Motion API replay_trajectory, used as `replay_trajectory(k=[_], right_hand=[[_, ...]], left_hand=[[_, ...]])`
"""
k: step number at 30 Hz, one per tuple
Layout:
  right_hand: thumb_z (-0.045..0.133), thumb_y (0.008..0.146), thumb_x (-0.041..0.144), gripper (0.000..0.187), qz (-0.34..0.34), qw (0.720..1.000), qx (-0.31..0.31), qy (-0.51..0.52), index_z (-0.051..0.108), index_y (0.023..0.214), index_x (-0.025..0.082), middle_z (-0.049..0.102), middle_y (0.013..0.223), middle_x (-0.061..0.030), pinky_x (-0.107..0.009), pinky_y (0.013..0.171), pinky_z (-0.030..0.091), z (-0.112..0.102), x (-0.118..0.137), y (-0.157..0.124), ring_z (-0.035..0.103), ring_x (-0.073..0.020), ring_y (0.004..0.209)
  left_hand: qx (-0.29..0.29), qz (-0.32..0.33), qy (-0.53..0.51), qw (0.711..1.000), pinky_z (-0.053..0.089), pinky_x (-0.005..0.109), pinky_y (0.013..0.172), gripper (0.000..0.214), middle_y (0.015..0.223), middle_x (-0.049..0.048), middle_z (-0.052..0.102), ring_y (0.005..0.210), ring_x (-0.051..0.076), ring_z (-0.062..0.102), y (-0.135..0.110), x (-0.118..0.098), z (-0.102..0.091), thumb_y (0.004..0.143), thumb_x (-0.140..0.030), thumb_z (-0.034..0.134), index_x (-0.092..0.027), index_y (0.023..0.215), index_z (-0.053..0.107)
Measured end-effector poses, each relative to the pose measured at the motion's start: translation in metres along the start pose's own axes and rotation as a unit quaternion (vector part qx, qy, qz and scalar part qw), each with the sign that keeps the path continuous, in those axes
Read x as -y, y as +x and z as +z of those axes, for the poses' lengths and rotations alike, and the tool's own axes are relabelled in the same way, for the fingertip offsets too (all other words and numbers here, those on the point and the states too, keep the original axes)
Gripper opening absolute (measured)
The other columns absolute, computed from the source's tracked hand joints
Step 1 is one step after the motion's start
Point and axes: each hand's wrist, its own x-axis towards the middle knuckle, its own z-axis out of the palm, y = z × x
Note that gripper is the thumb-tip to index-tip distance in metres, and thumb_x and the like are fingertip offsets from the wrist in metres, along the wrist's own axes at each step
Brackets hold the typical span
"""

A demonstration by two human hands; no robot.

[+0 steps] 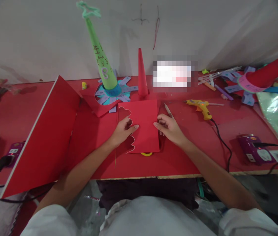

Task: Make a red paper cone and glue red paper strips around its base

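Observation:
A red paper sheet with a scalloped left edge lies flat on the red table in front of me. My left hand rests on its scalloped edge, fingers stretched flat and pressing the paper down. My right hand touches the sheet's right edge, fingers loosely curled, and a pencil pokes out just behind it. I cannot tell whether the right hand grips the pencil. A yellow ring, perhaps a scissors handle, shows under the sheet's near edge.
A large red board leans at the left. Behind stand a green cone on a blue paper flower and a red cone. A yellow glue gun lies at right, its cord running to a purple power strip. Paper scraps lie at far right.

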Motion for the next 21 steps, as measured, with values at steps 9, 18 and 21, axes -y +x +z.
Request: replay_trajectory(k=[9,18,21], right_hand=[[0.07,0.091,0.071,0.049,0.002,1.0,0.0,-0.006,0.053,0.089,0.025,0.055,0.066,0.0068,-0.025,0.047,0.039,-0.0001,0.0027,-0.0008,0.052,-0.0103,0.05],[0.073,0.089,0.071,0.05,0.001,1.0,-0.007,-0.002,0.054,0.088,0.025,0.056,0.065,0.0068,-0.026,0.048,0.04,0.0,0.0039,-0.0005,0.052,-0.0107,0.05],[0.074,0.09,0.069,0.049,-0.002,1.0,-0.005,-0.002,0.053,0.087,0.025,0.055,0.064,0.007,-0.026,0.048,0.04,0.0002,0.0057,-0.0005,0.053,-0.0107,0.05]], left_hand=[[-0.004,-0.003,0.006,1.0,0.029,0.027,0.063,0.055,0.074,-0.0061,0.031,0.066,0.01,0.03,-0.0001,-0.0027,0.0004,0.078,-0.054,0.084,-0.021,0.073,0.04],[-0.002,-0.007,-0.004,1.0,0.028,0.027,0.062,0.058,0.074,-0.0061,0.03,0.066,0.01,0.03,-0.0005,-0.0001,0.0008,0.078,-0.057,0.085,-0.021,0.073,0.04],[0.001,-0.003,0.001,1.0,0.029,0.027,0.062,0.06,0.075,-0.0061,0.03,0.066,0.01,0.03,-0.0004,0.0001,0.0008,0.078,-0.059,0.085,-0.021,0.073,0.039]])
